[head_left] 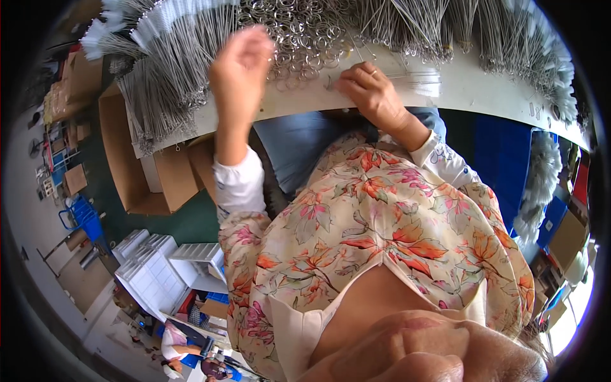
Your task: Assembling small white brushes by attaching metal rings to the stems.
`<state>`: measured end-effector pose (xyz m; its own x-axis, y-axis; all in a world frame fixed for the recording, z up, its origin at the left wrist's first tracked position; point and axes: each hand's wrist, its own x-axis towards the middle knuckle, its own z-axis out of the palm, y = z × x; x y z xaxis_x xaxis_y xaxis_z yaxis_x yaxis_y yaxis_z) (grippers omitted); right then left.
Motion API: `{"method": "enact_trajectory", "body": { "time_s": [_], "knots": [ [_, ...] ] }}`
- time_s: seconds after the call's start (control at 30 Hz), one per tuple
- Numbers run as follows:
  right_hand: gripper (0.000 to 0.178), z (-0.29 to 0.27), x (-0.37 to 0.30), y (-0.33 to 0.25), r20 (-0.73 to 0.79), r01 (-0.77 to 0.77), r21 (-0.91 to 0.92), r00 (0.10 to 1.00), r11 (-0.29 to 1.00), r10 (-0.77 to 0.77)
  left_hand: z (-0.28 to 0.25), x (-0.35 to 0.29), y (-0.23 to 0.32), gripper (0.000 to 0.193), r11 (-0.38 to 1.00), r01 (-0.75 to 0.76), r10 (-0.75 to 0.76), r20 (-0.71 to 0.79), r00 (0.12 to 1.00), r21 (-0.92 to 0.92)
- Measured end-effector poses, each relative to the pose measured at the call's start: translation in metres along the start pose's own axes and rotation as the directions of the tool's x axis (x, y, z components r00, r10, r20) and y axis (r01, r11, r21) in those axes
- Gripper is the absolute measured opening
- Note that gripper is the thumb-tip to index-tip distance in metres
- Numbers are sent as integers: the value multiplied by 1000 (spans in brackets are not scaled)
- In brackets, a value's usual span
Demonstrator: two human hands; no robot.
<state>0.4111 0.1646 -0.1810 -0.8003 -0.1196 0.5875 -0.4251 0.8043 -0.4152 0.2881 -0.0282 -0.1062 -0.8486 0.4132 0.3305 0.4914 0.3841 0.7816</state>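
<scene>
My left hand (240,67) is raised at the near edge of a pile of shiny metal rings (302,32). Motion smears its fingers, so what they hold, if anything, does not show. Over the white tabletop (289,102), right of the left hand, my right hand (372,92) is closed, with thumb and fingers pinched together and a ring on one finger. Whatever sits in that pinch is too small to make out. Just right of it lie a few thin wire brushes with white bristles (425,81).
Thick bundles of wire-stemmed brushes (168,70) line the table's left side, and more bundles (414,25) lie right of the rings. An open cardboard box (137,165) stands below the left edge. White plastic crates (153,267) are on the floor behind. Other people (178,350) are farther off.
</scene>
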Motion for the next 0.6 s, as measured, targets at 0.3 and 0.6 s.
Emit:
{"method": "enact_trajectory", "body": {
  "time_s": [0.3, 0.6],
  "knots": [
    [11, -13, 69, 17, -25, -78, -44, 997, 996, 77, -38, 79, -55, 31, 515, 51, -193, 58, 979, 856],
    [19, 13, 134, 55, 311, -269, -436, 851, 859, 424, -44, 65, -50, 24, 633, 79, -164, 33, 986, 770]
  ]
}}
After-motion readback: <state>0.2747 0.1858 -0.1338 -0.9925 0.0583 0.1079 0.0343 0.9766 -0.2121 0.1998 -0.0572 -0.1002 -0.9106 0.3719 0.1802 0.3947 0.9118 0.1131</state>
